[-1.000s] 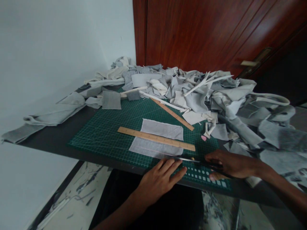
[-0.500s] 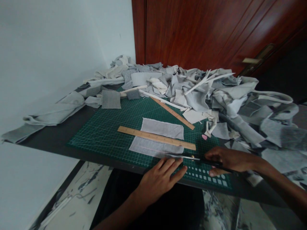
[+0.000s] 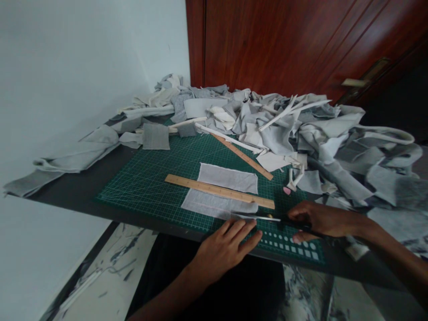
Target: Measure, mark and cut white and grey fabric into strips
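Note:
A strip of light grey fabric (image 3: 210, 204) lies on the green cutting mat (image 3: 140, 187), with a faint pinkish line along it. My left hand (image 3: 225, 243) rests palm down with fingers stretched at the strip's near edge. In my right hand (image 3: 321, 220) is a pair of black-handled scissors (image 3: 272, 218), blades pointing left at the fabric's right part. Across the fabric lies a wooden ruler (image 3: 217, 190), and beyond it shows more grey fabric (image 3: 230, 177). Whether the two fabric parts join under the ruler is hidden.
A second wooden ruler (image 3: 247, 158) lies slanted farther back. Heaped grey and cream fabric scraps (image 3: 284, 129) cover the table's back and right side. A small pink piece (image 3: 286, 191) sits right of the rulers. A white wall (image 3: 83, 89) and a wooden door (image 3: 267, 44) stand behind.
The view has shifted slightly. The scissors blades look a little more parted at the fabric; my left hand stays in place on the near edge.

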Tool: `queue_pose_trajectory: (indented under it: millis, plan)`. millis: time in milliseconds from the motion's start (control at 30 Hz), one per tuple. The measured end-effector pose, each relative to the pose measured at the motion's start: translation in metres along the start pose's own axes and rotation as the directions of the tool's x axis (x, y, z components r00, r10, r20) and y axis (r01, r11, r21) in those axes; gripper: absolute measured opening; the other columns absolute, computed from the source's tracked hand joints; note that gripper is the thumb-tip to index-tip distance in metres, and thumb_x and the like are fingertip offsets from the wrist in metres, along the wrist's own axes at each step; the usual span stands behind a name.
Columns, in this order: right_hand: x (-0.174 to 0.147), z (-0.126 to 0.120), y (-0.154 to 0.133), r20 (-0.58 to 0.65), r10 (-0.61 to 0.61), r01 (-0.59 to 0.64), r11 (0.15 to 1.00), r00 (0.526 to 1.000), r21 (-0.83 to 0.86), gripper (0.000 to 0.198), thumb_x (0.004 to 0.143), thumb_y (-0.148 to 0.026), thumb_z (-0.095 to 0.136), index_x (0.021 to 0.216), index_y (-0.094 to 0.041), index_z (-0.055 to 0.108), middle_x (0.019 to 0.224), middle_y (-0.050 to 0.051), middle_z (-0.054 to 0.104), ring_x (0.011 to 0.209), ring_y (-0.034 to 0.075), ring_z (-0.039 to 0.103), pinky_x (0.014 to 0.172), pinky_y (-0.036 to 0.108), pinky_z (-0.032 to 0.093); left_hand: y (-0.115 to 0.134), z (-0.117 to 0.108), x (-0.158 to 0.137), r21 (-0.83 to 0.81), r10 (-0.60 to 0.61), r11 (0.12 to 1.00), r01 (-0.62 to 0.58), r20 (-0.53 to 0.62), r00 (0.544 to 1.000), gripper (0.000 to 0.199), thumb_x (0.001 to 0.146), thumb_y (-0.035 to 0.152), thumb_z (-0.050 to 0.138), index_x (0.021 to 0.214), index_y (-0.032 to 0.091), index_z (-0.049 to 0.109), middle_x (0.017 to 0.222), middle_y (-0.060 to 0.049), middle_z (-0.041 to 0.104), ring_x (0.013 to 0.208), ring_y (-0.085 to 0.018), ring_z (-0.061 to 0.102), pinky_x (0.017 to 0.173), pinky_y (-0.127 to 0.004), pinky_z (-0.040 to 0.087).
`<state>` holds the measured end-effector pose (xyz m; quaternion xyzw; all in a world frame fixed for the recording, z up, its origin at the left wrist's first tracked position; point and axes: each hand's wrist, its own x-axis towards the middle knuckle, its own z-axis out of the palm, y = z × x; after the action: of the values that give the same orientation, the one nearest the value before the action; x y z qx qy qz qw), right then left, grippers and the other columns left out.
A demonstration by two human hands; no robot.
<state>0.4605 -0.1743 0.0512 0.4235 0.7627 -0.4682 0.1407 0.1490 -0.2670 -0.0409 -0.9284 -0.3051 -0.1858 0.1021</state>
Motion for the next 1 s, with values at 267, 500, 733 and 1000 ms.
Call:
queue_pose_trajectory:
  millis: [267, 500, 733, 1000]
  plan:
    - [0.001, -0.003, -0.002, 0.018, 0.025, -0.026, 0.999, 1.000, 0.043, 0.059, 0.081, -0.067, 0.076, 0.068, -0.020, 0.043, 0.067, -0.006, 0.034, 0.062, 0.010, 0.034, 0.056, 0.026, 0.025, 0.000, 0.000, 0.000, 0.018, 0.004, 1.000, -0.004, 0.006, 1.000, 0.038, 0.110, 0.026, 0.050, 0.148, 0.021, 0.057, 0.152, -0.007, 0.058, 0.133, -0.022, 0.055, 0.113, -0.038, 0.037]
    - [-0.001, -0.011, -0.007, 0.070, 0.027, -0.028, 0.999, 0.997, 0.014, 0.062, 0.078, -0.074, 0.073, 0.068, -0.020, 0.044, 0.066, -0.005, 0.035, 0.062, 0.011, 0.034, 0.056, 0.027, 0.025, 0.000, -0.003, 0.001, 0.013, -0.008, 1.000, 0.008, 0.003, 1.000, 0.037, 0.111, 0.025, 0.048, 0.146, 0.022, 0.058, 0.150, -0.005, 0.059, 0.131, -0.021, 0.055, 0.112, -0.037, 0.037]
    - [0.000, -0.011, -0.018, 0.160, 0.092, -0.090, 0.996, 0.983, -0.018, 0.055, 0.075, -0.069, 0.075, 0.076, -0.021, 0.048, 0.071, -0.003, 0.047, 0.065, 0.013, 0.040, 0.057, 0.027, 0.028, 0.001, -0.001, 0.002, -0.015, -0.018, 1.000, 0.018, -0.032, 0.999, 0.037, 0.111, 0.024, 0.045, 0.145, 0.023, 0.059, 0.145, -0.003, 0.064, 0.127, -0.020, 0.057, 0.111, -0.036, 0.040]
    - [0.013, -0.007, -0.025, 0.163, 0.034, -0.023, 0.997, 0.986, -0.069, 0.057, 0.077, -0.070, 0.073, 0.074, -0.021, 0.044, 0.071, -0.004, 0.041, 0.066, 0.012, 0.034, 0.058, 0.027, 0.028, 0.001, 0.002, -0.001, 0.008, -0.006, 1.000, 0.006, -0.048, 0.999, 0.039, 0.111, 0.025, 0.045, 0.149, 0.024, 0.057, 0.148, -0.004, 0.061, 0.131, -0.021, 0.056, 0.114, -0.037, 0.037]
